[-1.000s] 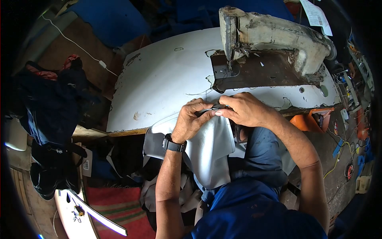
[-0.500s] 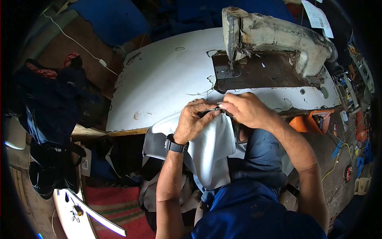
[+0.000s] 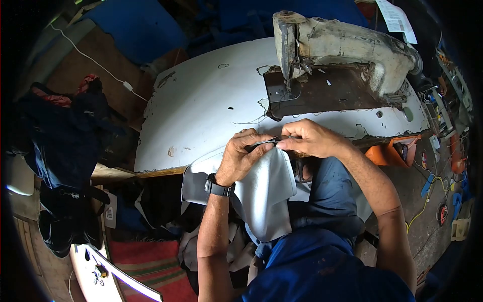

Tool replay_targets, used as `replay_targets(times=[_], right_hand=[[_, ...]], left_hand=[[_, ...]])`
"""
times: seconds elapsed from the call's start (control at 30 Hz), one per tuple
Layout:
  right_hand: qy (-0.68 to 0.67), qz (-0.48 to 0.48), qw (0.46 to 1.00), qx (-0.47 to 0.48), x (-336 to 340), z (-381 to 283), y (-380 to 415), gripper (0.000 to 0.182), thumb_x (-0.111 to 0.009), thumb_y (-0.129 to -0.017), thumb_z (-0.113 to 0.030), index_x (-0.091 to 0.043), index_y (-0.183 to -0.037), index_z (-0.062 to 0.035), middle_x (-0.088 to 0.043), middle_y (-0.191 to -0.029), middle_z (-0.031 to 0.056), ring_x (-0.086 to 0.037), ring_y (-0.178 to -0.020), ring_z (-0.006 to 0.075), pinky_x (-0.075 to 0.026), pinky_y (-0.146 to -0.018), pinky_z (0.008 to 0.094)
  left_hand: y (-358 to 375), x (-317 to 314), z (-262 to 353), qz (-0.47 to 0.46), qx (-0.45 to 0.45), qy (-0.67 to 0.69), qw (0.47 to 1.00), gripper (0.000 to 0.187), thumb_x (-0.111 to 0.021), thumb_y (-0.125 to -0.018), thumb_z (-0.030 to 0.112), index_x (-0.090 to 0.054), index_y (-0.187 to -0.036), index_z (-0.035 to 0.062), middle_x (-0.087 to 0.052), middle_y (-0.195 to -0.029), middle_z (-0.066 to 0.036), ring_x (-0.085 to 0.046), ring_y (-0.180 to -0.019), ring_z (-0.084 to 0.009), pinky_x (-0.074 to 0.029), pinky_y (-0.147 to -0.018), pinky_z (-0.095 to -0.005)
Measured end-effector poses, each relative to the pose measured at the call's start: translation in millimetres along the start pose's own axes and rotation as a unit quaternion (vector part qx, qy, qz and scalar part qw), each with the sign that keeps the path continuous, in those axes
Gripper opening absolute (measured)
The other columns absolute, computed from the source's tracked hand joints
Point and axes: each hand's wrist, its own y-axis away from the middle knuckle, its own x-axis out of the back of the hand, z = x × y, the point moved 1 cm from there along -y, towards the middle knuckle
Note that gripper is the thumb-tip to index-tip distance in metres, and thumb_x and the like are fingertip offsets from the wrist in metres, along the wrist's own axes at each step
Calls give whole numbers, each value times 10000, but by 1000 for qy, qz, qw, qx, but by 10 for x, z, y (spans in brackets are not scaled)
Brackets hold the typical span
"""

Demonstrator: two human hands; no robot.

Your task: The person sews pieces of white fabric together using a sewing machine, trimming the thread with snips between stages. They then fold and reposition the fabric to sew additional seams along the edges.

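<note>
Currently both hands are working at the near edge of the table (image 3: 201, 100), just in front of the sewing machine (image 3: 342, 45). Left hand (image 3: 240, 156) is curled nearly closed, thumb and fingers pinching the top edge of a grey fabric piece (image 3: 261, 191). Right hand (image 3: 312, 138) is also nearly closed, fingertips pinching the same edge right beside the left — the two hands are touching or almost touching there. A thin dark strip is sitting along that pinched edge; cannot tell what it is.

Fabric is draping from the near table edge down over the person's lap, between the forearms. A black watch (image 3: 219, 187) is sitting on the left wrist.

Surroundings:
- one sewing machine, standing at the far right part of the table on a dark brown bed plate (image 3: 327, 90); its needle end is pointing down just beyond the hands
- one white tabletop, chipped and cracked around the plate
- one orange object (image 3: 397, 151) under the right edge of the table, partly hidden by the right forearm
- dark clothing pile (image 3: 65, 141) off the table's left side, well apart from the hands
- one white cable (image 3: 95, 58) running past the far left corner
- red striped cloth (image 3: 151, 261) on the floor, near left

Nothing is lying between the hands and the machine — bare tabletop only.
</note>
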Motion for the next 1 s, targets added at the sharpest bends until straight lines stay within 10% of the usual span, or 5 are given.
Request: replay_targets(times=[0.77, 0.83, 0.9, 1.0], right_hand=[[74, 118, 989, 51, 187, -35, 112, 400, -636, -1114, -369, -653, -959, -1, -597, -753, 45, -539, -699, 135, -462, -631, 392], [189, 202, 961, -12, 452, 101, 295, 309, -696, -1073, -282, -631, -984, 7, -597, -764, 61, -522, -698, 135, -460, -620, 367], [353, 283, 891, -44, 722, 340, 491, 306, -716, -1050, -303, -649, -1061, -4, -601, -731, 189, -613, -622, 345, -477, -598, 476], [545, 348, 761, 44, 904, 512, 741, 250, -760, -1015, -290, -705, -1098, -60, -739, -1092, 181, -685, -1097, 323, -494, -899, 484]], left_hand=[[11, 30, 8, -27, 19, -5, 999, 316, -838, -962, 276, -823, -1212, 84, -654, -827, -42, -542, -814, -187, -484, -771, -362], [15, 51, 48, -20, 17, 9, 1000, 325, -786, -1006, 261, -798, -1274, 78, -664, -918, -33, -564, -881, -158, -476, -826, -328], [47, 80, -67, -24, 35, 32, 999, 353, -696, -1066, 231, -741, -1375, 68, -676, -1032, -39, -578, -961, -152, -474, -909, -305], [57, 88, -110, -9, 80, 83, 993, 353, -686, -1077, 228, -733, -1396, 87, -681, -1045, -35, -577, -964, -158, -483, -920, -322]])
